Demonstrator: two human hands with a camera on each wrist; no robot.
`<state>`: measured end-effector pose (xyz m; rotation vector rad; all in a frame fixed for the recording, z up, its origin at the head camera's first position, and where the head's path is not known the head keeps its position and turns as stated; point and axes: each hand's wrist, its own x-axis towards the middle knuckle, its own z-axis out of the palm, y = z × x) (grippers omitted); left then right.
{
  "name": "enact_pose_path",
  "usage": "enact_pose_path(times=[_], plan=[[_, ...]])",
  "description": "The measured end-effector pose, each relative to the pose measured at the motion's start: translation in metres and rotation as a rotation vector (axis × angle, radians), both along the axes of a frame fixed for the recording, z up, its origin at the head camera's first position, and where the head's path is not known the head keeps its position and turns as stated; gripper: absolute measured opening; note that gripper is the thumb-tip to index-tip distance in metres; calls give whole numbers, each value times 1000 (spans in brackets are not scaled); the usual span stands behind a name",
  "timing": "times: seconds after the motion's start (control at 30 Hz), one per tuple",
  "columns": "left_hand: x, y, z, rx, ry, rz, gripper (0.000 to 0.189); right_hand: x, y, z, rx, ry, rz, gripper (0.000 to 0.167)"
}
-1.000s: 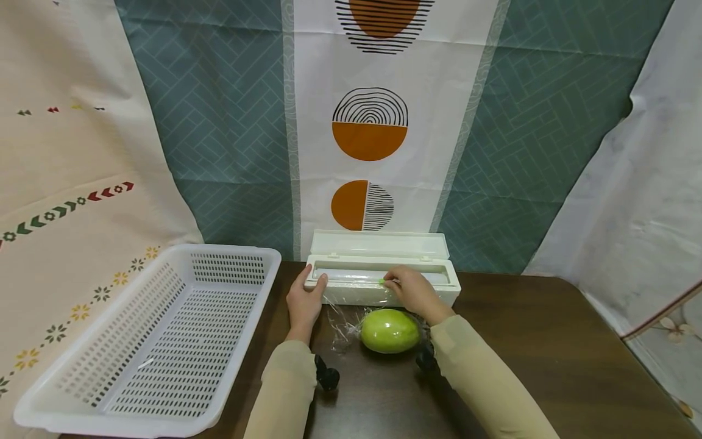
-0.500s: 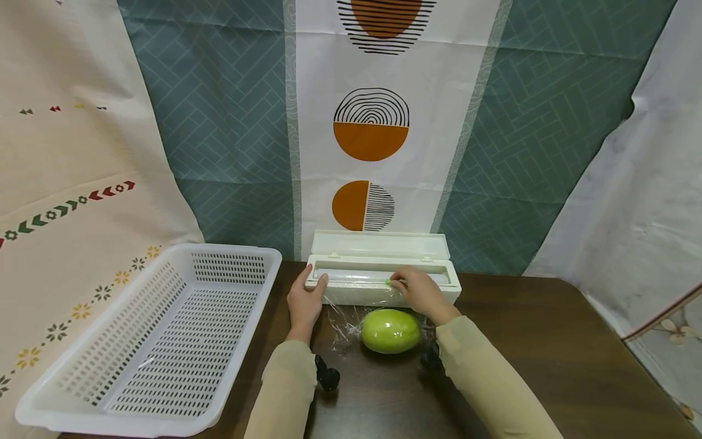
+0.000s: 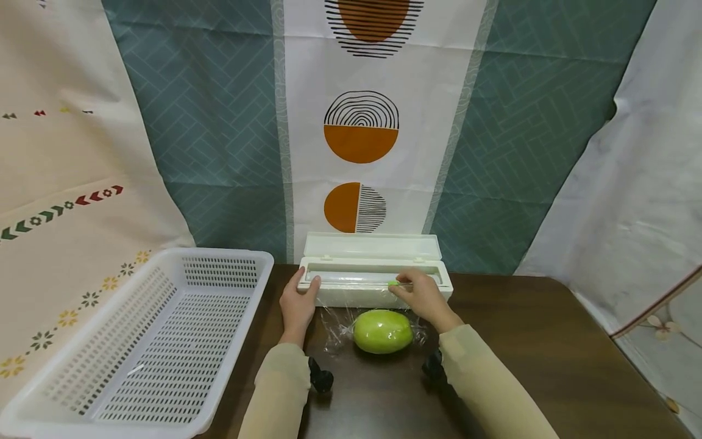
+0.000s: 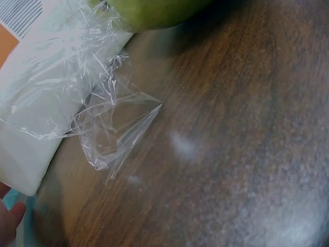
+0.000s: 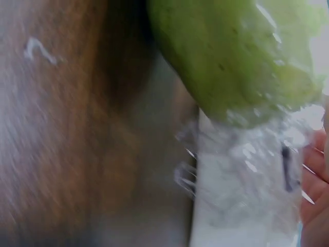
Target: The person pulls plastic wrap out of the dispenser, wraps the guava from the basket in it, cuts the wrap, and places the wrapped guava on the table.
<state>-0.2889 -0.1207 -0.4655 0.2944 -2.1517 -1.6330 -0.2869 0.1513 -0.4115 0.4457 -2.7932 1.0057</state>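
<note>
A white cling film dispenser (image 3: 351,297) stands on the table with its lid raised and a film roll (image 3: 351,277) inside. My left hand (image 3: 298,310) holds the dispenser's left end, with the thumb over the front edge. With thumb and fingers, my right hand (image 3: 426,300) pinches the small green slide cutter (image 3: 392,283) on the front rail, right of the middle. A smooth green oval fruit (image 3: 382,331) lies just in front of the dispenser, covered in clear film. Crumpled cling film (image 4: 110,123) spreads from the fruit toward the box in the left wrist view.
A large white plastic basket (image 3: 241,341) with slotted walls stands at the left. Dark brown table surface (image 3: 510,329) stretches to the right. Patterned cloth (image 3: 362,73) hangs close behind the dispenser.
My right hand has slid the green slide cutter to the right along the dispenser's rail. The left hand stays at the left end. The head view has shifted slightly.
</note>
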Motion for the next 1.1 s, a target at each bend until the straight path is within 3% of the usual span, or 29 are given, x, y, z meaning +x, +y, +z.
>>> enact_pose_path(times=[0.4,1.1], plan=[[1,0,2,0,-10,8,53,4,-12,-14,-95,140,-123,30],[1,0,3,-6,-31,15,54,5,-13,-24,-200,143,-126,23]])
